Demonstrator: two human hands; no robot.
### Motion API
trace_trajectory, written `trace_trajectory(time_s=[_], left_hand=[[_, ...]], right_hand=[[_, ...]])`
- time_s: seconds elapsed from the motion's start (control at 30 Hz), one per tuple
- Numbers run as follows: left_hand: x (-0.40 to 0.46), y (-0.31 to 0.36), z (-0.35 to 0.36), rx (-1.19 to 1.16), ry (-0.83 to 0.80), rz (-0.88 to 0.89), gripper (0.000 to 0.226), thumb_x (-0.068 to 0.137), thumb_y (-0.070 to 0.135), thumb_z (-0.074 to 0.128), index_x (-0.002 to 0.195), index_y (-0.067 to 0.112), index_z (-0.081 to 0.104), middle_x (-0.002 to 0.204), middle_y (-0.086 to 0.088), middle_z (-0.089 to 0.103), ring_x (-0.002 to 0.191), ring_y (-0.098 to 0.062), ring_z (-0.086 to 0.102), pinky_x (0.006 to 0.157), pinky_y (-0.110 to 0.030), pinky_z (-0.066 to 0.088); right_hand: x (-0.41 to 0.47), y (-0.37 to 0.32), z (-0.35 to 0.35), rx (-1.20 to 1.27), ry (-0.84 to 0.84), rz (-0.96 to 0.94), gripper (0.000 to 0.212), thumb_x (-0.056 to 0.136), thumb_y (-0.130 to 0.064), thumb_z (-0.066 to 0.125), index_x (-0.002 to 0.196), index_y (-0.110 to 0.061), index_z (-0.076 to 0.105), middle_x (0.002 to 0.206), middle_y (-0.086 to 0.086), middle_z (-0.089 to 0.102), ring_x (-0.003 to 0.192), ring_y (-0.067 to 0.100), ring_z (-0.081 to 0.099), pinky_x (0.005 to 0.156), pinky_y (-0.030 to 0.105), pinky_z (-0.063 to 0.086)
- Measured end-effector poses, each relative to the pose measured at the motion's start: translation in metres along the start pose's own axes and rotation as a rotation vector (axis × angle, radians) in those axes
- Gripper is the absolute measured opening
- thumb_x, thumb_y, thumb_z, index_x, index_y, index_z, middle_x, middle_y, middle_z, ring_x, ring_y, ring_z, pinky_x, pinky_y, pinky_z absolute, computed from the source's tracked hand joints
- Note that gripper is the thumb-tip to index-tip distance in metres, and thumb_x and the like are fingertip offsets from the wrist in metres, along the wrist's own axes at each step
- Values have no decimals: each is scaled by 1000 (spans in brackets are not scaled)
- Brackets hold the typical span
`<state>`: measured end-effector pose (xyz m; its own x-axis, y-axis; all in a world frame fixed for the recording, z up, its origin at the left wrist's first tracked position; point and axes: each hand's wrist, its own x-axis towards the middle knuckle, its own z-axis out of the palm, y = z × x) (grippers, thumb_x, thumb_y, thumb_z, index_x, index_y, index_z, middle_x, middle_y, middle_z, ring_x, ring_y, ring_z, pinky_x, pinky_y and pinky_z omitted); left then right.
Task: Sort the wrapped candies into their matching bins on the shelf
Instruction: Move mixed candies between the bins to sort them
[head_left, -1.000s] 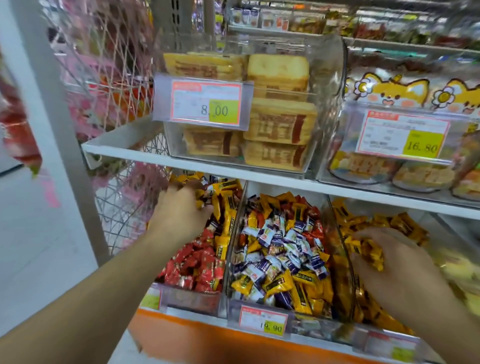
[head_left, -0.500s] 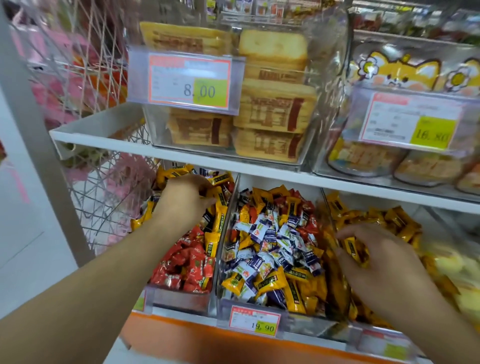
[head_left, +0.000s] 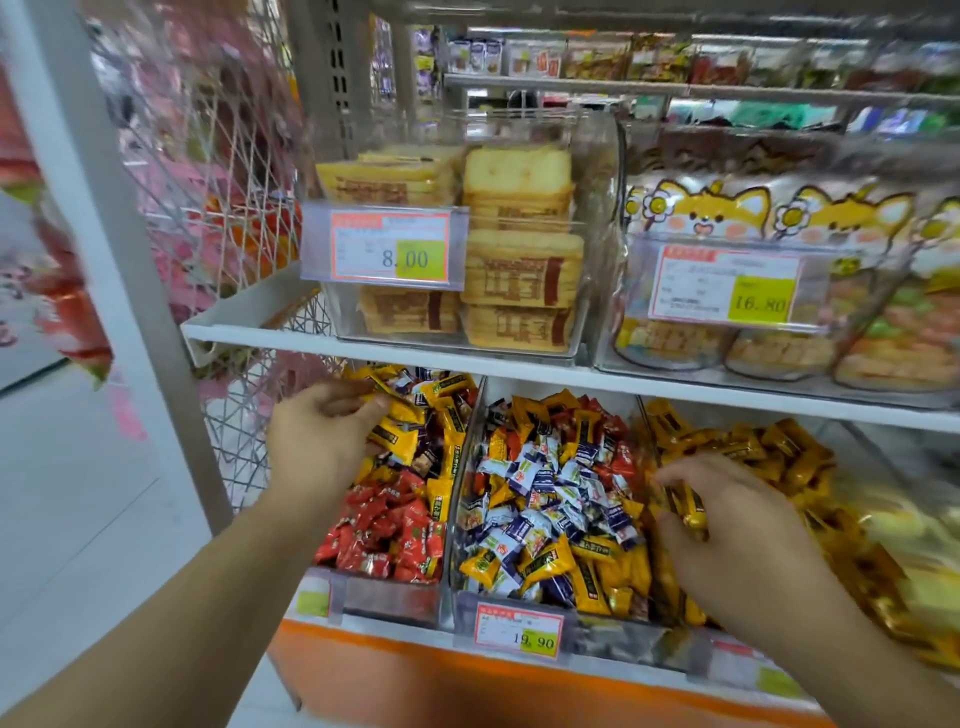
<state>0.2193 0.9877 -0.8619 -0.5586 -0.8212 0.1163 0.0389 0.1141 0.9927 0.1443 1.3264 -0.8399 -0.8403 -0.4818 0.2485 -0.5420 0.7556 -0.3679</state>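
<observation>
Left hand (head_left: 317, 447) drawn back pinching one yellow candy (head_left: 399, 410), right hand (head_left: 737, 535) fingers curled on one yellow candy (head_left: 688, 512), three bins.

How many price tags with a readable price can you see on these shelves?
3: the 8.00 tag on the upper left bin, the 16.80 tag on the upper right bin, and the 19.90 tag on the lower middle bin. Other labels are blurred.

Bright, even shop light, with almost no shadows. The left and right edges are blurred and bent. The centre is sharper.
</observation>
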Motion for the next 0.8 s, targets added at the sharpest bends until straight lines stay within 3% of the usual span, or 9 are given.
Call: trace_trajectory(time_s=[0.2, 0.33, 0.43, 0.5, 0.6, 0.67, 0.73, 0.8], left_hand=[[-14, 4, -1, 42, -5, 17, 29, 88, 13, 81, 115, 9, 74, 102, -7, 75, 88, -21, 74, 62, -30, 62], [-23, 11, -3, 32, -5, 9, 23, 88, 15, 81, 110, 15, 75, 105, -5, 74, 89, -18, 74, 64, -30, 62], [-45, 26, -1, -68, -43, -21, 20, 87, 19, 82, 106, 22, 77, 105, 1, 75, 87, -12, 74, 65, -26, 60], [-68, 36, 7, -105, -99, -12, 20, 87, 18, 82, 106, 23, 78, 96, 5, 77, 86, -8, 74, 63, -23, 59], [-109, 47, 27, -128, -192, 5, 18, 87, 16, 81, 104, 22, 79, 87, 12, 76, 80, -3, 73, 58, -18, 57], [-133, 49, 41, -145, -264, -27, 17, 86, 17, 81, 101, 24, 79, 88, 10, 77, 79, -6, 74, 59, -21, 58], [-150, 48, 55, -150, -331, -66, 16, 85, 19, 82, 99, 27, 80, 93, 4, 78, 82, -12, 75, 64, -23, 58], [-160, 47, 66, -152, -381, -105, 15, 85, 21, 82, 98, 28, 81, 96, 0, 78, 89, -17, 75, 69, -27, 58]], right_hand=[[-8, -6, 1, 26, -6, -37, 24, 95, -22, 69, 118, -26, 67, 117, -19, 53, 106, 2, 48, 90, 12, 34], [-7, -8, 0, 36, 7, -40, 23, 95, -22, 68, 118, -27, 67, 116, -19, 54, 110, 3, 51, 91, 9, 33], [-9, -22, -1, 106, 20, -85, 25, 98, -33, 64, 123, -33, 64, 121, -25, 54, 120, -1, 50, 96, 9, 33], [-13, -37, -4, 194, -42, -128, 38, 97, -50, 59, 134, -41, 56, 128, -32, 49, 121, -10, 44, 100, 8, 32], [-25, -60, -8, 413, -243, -106, 75, 87, -72, 61, 152, -57, 26, 149, -38, 30, 134, -11, 34, 111, 27, 35], [-30, -64, -3, 519, -301, -91, 90, 83, -72, 68, 154, -62, 12, 158, -37, 19, 139, -4, 37, 112, 35, 41], [-32, -57, 2, 609, -272, -26, 90, 82, -61, 74, 153, -60, 18, 159, -27, 31, 136, 6, 48, 108, 42, 49], [-33, -44, 0, 680, -239, 54, 71, 86, -44, 78, 146, -50, 41, 137, -16, 60, 115, 13, 66, 96, 48, 58]])
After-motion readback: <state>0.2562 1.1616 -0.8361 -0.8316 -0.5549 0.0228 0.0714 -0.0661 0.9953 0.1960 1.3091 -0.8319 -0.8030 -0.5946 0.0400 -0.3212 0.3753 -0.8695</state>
